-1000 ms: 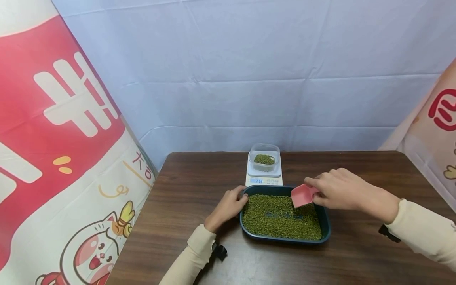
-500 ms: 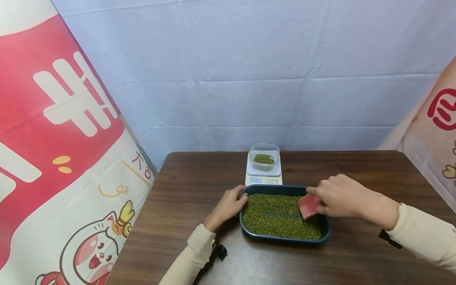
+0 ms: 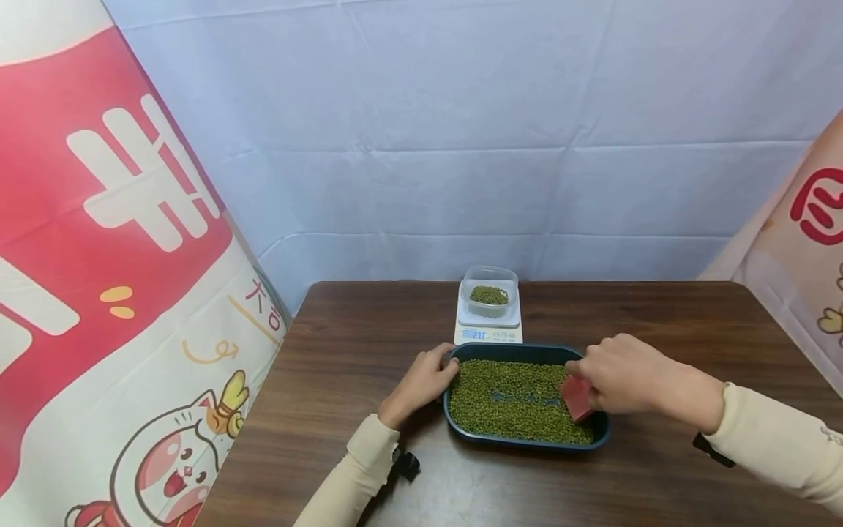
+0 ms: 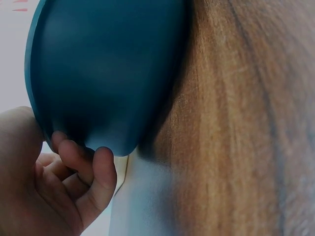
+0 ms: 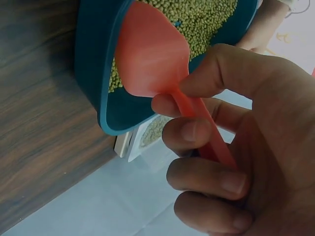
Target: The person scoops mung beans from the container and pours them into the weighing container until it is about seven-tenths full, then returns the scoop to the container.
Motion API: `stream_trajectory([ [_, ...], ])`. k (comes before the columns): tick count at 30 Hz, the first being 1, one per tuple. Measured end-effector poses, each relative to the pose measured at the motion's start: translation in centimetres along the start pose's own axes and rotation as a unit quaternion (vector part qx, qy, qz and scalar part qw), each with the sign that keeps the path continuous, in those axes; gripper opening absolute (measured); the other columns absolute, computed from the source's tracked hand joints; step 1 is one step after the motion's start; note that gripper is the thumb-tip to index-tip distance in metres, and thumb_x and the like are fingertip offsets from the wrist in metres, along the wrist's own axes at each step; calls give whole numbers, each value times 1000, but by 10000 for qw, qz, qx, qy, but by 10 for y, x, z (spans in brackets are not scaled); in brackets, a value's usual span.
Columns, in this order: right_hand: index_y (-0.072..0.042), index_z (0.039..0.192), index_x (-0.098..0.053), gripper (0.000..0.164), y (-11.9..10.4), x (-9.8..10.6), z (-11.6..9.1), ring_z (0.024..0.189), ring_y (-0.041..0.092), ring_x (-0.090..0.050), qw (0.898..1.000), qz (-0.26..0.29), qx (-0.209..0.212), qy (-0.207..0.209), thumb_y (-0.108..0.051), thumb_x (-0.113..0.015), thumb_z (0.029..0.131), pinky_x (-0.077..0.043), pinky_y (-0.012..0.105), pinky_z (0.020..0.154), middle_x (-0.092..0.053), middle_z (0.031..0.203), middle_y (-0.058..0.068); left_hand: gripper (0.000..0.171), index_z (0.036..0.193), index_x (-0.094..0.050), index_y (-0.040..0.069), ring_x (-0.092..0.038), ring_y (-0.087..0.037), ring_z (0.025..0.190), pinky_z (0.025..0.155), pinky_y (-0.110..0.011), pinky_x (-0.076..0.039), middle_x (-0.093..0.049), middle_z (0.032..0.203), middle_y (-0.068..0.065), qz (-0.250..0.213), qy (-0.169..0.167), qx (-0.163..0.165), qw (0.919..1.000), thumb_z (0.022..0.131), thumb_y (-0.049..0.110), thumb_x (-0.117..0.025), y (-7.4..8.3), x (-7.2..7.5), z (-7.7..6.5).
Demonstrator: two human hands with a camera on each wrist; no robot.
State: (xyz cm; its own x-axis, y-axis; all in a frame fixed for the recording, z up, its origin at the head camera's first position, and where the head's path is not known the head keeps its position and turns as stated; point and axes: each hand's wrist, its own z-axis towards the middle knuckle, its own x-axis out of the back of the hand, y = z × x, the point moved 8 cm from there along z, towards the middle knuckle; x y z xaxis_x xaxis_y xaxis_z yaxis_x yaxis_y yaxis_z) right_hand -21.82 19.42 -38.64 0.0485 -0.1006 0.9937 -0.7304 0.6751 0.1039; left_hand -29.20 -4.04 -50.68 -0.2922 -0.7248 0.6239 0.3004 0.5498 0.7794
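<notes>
A dark teal tray point(image 3: 527, 440) holds a layer of green mung beans point(image 3: 514, 417), with patches of its floor showing through the middle. My left hand point(image 3: 421, 384) grips the tray's far left corner, thumb over the rim and fingers curled against the outer wall, as the left wrist view shows. In my right hand point(image 3: 626, 375) is a pink scoop point(image 5: 152, 54), its handle wrapped by the fingers. The scoop is tilted down into the beans at the tray's right end. How many beans are in it is hidden.
Behind the tray, a white kitchen scale point(image 3: 464, 338) carries a clear plastic container point(image 3: 489, 306) with some beans; its display appears to read 273. The brown wooden table point(image 3: 369, 322) ends at a pale cloth backdrop point(image 3: 421, 197). A printed banner point(image 3: 151, 351) hangs at left.
My right hand has moved the scoop rightward and toward me, tipping it down into the beans at the tray's right end. The left hand stays on the corner, and the scale's reading looks the same.
</notes>
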Motion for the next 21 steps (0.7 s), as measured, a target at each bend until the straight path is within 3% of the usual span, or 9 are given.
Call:
stream_trajectory([
  [10,-17,101,-70,31,-3,-12,-3,46,6,-36,9994,232,-146,-204,-17,-68,71,-24,25,40,-55,64,-8,30,130,-54,20,-45,-17,35,36,-27,-43,-45,48,0,-36,-23,-28,10000,103,27,-43,2,1,-1],
  [15,-18,100,-68,28,0,-18,-5,50,6,-39,9981,511,-163,-296,-18,-69,72,-31,25,42,-53,67,-10,31,132,-53,21,-46,-18,35,36,-28,-45,-45,47,-1,-74,-19,-29,10000,103,27,-43,3,1,-2],
  [21,-20,97,-65,24,3,-21,-6,51,6,-37,9951,933,-98,-325,-17,-69,74,-28,23,44,-48,66,-13,30,131,-53,21,-46,-18,35,35,-29,-44,-44,47,-1,-75,-32,-39,10000,104,27,-43,2,0,-2],
])
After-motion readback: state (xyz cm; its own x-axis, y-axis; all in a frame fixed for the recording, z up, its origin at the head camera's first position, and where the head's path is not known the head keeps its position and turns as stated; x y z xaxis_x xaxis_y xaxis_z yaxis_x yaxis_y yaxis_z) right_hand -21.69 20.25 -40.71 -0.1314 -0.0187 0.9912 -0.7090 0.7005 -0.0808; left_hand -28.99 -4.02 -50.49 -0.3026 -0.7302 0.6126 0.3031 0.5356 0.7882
